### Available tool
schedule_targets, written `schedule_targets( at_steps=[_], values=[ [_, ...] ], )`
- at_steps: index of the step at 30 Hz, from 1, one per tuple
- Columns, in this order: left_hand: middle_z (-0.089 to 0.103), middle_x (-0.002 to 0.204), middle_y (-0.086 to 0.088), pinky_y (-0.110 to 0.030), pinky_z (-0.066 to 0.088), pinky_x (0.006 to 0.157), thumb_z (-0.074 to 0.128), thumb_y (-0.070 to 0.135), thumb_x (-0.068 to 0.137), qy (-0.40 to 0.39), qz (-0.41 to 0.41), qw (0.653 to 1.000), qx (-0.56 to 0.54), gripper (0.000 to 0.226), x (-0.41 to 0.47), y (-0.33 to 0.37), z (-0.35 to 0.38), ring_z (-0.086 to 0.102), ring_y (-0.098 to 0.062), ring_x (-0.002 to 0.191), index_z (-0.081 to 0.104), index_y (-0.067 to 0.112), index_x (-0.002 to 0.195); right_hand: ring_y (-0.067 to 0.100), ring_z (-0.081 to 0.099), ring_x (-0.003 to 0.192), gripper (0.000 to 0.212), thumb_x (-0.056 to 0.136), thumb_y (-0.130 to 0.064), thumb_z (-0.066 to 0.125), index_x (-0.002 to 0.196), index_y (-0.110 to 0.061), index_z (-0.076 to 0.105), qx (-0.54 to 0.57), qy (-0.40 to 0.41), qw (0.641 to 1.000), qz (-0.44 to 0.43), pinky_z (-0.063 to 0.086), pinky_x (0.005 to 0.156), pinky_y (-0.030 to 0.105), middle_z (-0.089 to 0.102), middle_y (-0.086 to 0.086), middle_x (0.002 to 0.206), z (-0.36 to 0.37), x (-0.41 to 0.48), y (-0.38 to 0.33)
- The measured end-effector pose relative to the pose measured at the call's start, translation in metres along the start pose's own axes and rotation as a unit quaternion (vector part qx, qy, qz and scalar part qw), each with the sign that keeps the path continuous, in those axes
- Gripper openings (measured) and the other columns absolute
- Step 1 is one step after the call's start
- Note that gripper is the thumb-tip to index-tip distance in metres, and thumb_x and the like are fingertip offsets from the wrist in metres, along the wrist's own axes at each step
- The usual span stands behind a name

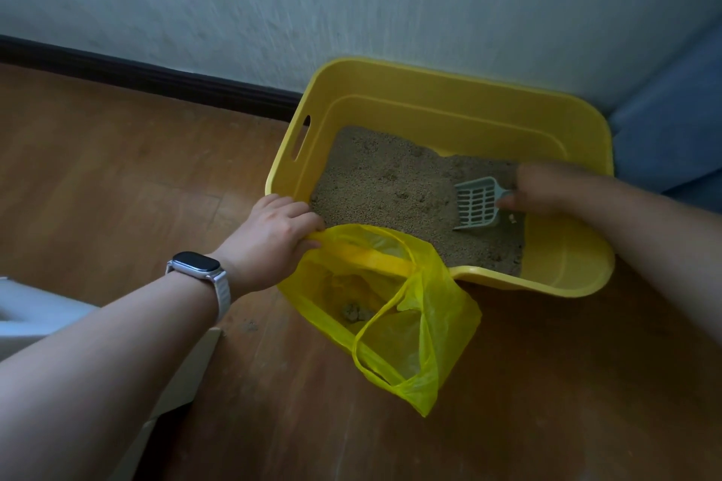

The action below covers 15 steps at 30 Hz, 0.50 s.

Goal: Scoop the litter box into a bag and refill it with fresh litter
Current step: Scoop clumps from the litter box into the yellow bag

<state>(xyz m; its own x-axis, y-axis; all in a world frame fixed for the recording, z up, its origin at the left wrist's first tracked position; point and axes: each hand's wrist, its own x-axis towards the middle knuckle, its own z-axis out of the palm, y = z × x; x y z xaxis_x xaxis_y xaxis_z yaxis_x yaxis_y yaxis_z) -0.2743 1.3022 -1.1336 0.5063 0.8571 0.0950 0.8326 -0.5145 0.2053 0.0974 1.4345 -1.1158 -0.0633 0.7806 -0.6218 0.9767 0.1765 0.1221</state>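
The left hand (279, 232) pinches the yellow bag (394, 308) open against the litter box (449, 98) rim at centre frame. The right hand (547, 187) grips the scoop (477, 203) over the litter (386, 183). If the bag mouth sags, clumps could spill onto the floor (117, 176).

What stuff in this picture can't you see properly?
All in the head view:
- Handle of the scoop: covered by the right hand, which is itself blurred.
- Clump inside the yellow bag: hazy through the plastic, too small to identify.
- White object: cut off by the left edge and partly behind the left arm.
- Blue thing: cut off by the right edge.
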Motion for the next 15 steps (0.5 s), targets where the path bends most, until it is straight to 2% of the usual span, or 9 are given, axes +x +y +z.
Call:
schedule_targets(
  at_steps=[2, 5, 8, 10, 15],
  values=[
    [0.061, 0.086, 0.0, -0.039, 0.041, 0.083, 0.064, 0.027, 0.09, 0.003, -0.005, 1.0, 0.001, 0.014, -0.002, 0.0, 0.002, 0.057, -0.025, 0.079, 0.066, 0.016, 0.099, 0.018, 0.057, 0.068, 0.035, 0.096, -0.045, 0.054, 0.089, -0.012, 0.063, 0.044, -0.013, 0.999, -0.022, 0.04, 0.054, 0.028, 0.061, 0.005, 0.076, 0.01, 0.008, -0.008],
    [0.06, 0.088, 0.0, -0.036, 0.036, 0.085, 0.047, 0.037, 0.092, -0.012, -0.019, 1.0, 0.005, 0.028, -0.003, 0.0, 0.003, 0.056, -0.024, 0.081, 0.065, 0.017, 0.1, 0.021, 0.06, 0.07, 0.038, 0.096, -0.046, 0.053, 0.098, -0.011, 0.067, 0.081, -0.005, 0.996, -0.048, 0.044, 0.059, 0.031, 0.063, 0.008, 0.078, 0.024, 0.02, -0.021],
    [0.06, 0.088, 0.0, -0.036, 0.034, 0.086, 0.054, 0.033, 0.092, -0.019, -0.025, 0.999, 0.007, 0.021, -0.002, 0.001, 0.002, 0.057, -0.026, 0.082, 0.065, 0.017, 0.1, 0.02, 0.057, 0.063, 0.038, 0.096, -0.047, 0.052, 0.095, -0.012, 0.068, 0.099, 0.008, 0.993, -0.065, 0.04, 0.055, 0.03, 0.062, 0.008, 0.074, 0.024, 0.028, -0.033],
    [0.06, 0.087, -0.001, -0.037, 0.035, 0.086, 0.06, 0.029, 0.091, -0.018, -0.029, 0.999, 0.008, 0.016, -0.002, 0.002, 0.002, 0.057, -0.027, 0.082, 0.065, 0.016, 0.099, 0.022, 0.058, 0.066, 0.038, 0.096, -0.047, 0.052, 0.094, -0.013, 0.068, 0.103, 0.017, 0.991, -0.078, 0.039, 0.055, 0.029, 0.063, 0.009, 0.075, 0.023, 0.034, -0.041],
    [0.059, 0.083, -0.002, -0.037, 0.032, 0.084, 0.045, 0.037, 0.09, -0.018, -0.036, 0.999, 0.015, 0.031, 0.0, 0.005, 0.001, 0.056, -0.027, 0.078, 0.065, 0.015, 0.095, 0.025, 0.061, 0.071, 0.04, 0.094, -0.05, 0.053, 0.092, -0.013, 0.068, 0.116, 0.035, 0.987, -0.104, 0.044, 0.061, 0.032, 0.065, 0.01, 0.078, 0.025, 0.047, -0.059]
  ],
)
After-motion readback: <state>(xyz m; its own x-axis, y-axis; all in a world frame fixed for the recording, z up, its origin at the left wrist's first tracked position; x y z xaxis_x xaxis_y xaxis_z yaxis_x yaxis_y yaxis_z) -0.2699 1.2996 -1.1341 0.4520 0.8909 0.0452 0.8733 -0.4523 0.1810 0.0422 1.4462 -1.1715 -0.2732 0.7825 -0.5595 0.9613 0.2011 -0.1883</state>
